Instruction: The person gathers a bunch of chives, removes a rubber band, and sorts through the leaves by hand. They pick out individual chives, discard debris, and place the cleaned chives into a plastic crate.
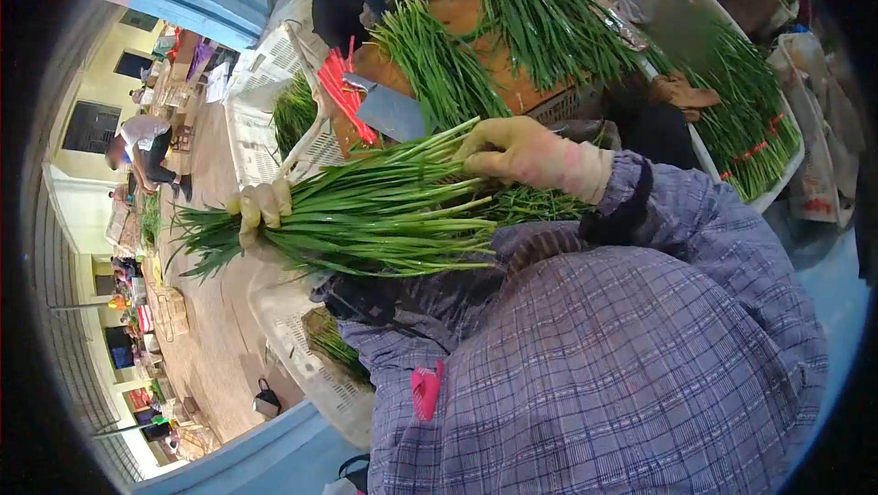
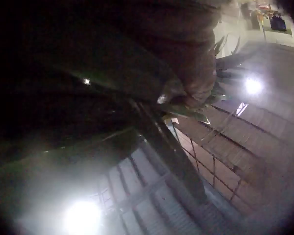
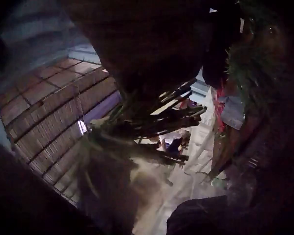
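Note:
A loose bunch of garlic chives (image 1: 384,211) lies across the front of the body, leaf tips to the left and pale stem ends to the right. The gloved left hand (image 1: 261,207) grips the leafy end, fingers wrapped over it. At the stem end, the gloved right hand (image 1: 535,156) pinches some upper stems between thumb and fingers. Dark leaves (image 2: 171,152) fill much of the dim left wrist view. Stem ends (image 3: 176,120) fan out in the right wrist view, where the hand is mostly in shadow.
Ahead is a brown board (image 1: 453,12) with chive piles (image 1: 439,60), red strips (image 1: 343,92) and a grey blade-like plate (image 1: 389,111). White crates (image 1: 242,147) flank it. At right stands a white tub (image 1: 788,166) of banded chives. A person (image 1: 146,143) bends over far left.

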`<state>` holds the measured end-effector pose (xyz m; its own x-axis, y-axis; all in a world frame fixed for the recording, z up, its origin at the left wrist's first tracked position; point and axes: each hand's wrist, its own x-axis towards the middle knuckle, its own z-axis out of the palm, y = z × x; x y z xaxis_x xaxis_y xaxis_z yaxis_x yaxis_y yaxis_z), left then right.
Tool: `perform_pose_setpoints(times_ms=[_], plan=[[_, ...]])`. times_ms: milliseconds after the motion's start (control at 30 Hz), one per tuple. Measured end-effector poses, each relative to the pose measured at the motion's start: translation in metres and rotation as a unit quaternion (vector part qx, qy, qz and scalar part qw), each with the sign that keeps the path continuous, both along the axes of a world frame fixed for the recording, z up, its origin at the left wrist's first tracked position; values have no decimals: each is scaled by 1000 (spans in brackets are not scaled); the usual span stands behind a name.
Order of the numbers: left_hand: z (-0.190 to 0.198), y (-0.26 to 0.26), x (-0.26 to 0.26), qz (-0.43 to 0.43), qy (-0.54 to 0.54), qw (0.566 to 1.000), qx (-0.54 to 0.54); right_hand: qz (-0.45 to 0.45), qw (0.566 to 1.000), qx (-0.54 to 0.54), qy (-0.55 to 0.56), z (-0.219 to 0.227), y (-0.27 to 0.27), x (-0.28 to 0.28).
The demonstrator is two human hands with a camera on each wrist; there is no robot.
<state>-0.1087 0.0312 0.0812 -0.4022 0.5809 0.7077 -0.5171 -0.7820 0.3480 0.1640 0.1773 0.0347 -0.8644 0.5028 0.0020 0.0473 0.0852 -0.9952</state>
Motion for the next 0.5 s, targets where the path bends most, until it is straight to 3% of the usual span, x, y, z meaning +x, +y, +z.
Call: perform_pose_setpoints(times_ms=[67, 233, 367, 433, 500], plan=[[-13, -8, -25, -19, 37, 999, 12, -21, 999, -47, -16, -6, 6, 10], [-15, -7, -27, -31, 25, 997, 62, -44, 986, -158, -6, -26, 24, 28], [-17, -3, -27, -30, 15, 995, 91, 15, 973, -219, 67, -25, 13, 23], [-20, -3, -27, -22, 24, 996, 80, 11, 972, -217, 85, -29, 9, 12], [-16, 0, -20, -14, 32, 997, 67, 48, 985, -166, -3, -20, 6, 3]])
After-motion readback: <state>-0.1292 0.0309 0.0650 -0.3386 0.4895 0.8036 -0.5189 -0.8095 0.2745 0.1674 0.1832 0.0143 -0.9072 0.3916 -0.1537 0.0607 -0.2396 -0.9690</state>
